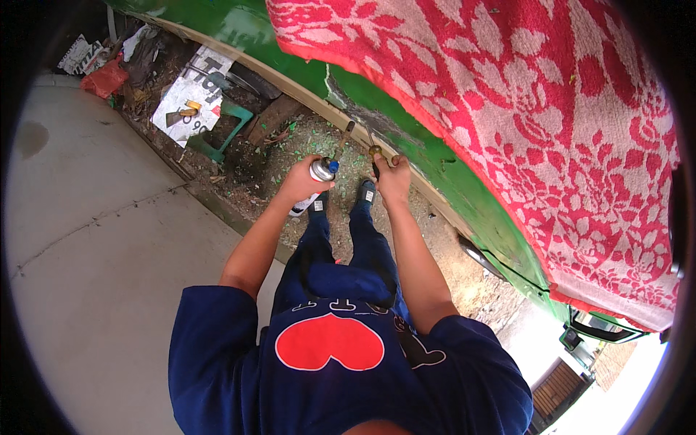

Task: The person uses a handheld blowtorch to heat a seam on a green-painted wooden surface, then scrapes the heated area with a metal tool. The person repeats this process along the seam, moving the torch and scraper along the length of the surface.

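Observation:
My left hand (301, 181) is wrapped round a gas torch (324, 170), a pale canister with a blue knob and a thin tube ending in a dark nozzle. That nozzle points at the lower edge of a green painted panel (464, 170). My right hand (394, 180) grips a screwdriver (375, 151) by its yellow and black handle. Its thin shaft reaches up to the panel's edge, where a strip of paint is scraped to grey and a flap (334, 88) of it hangs loose. Whether the tip touches the panel, I cannot tell. No flame shows at the nozzle.
A red and pink flowered blanket (507, 109) drapes over the panel. Green paint flakes litter the dirt (283, 163) around my feet. At the left, a printed white board (190, 98) lies on a green stool (233, 127), with brushes (187, 111) on top. Concrete (94, 217) lies left.

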`<state>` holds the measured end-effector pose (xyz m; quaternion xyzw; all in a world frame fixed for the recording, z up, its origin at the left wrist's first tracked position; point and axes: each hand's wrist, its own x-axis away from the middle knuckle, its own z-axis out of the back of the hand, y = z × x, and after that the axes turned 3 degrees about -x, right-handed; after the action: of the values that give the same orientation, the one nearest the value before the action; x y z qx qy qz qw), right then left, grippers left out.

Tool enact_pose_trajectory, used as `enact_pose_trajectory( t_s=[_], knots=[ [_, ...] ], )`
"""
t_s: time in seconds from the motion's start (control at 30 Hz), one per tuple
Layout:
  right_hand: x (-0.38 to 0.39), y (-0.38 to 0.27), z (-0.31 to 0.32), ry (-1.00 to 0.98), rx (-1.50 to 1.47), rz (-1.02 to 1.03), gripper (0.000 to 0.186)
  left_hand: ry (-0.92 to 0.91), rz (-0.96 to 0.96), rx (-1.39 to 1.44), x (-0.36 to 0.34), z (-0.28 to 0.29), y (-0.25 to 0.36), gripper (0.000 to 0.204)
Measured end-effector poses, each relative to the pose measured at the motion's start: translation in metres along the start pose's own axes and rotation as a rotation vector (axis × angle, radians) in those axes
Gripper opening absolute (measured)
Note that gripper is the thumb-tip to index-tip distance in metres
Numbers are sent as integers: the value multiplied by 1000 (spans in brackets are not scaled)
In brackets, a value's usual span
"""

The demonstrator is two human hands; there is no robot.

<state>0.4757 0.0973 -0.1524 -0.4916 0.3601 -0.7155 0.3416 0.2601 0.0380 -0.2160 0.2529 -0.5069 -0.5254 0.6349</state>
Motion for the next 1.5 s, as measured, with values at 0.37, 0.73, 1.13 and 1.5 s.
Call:
enact_pose_trajectory(
  t_s=[0.37, 0.73, 1.13, 1.5],
  knots=[
    [-10, 29, -2, 34, 66, -8, 37, -3, -14, 7, 2, 7, 10, 78],
    [-9, 13, -6, 19, 112, 8, 43, 5, -12, 34, -3, 8, -10, 76],
    [3, 1, 3, 36, 89, -29, 40, -35, 8, 10, 1, 12, -1, 80],
    [2, -3, -7, -58, -36, -72, 43, 26, 38, 53, 9, 19, -16, 82]
  ],
)
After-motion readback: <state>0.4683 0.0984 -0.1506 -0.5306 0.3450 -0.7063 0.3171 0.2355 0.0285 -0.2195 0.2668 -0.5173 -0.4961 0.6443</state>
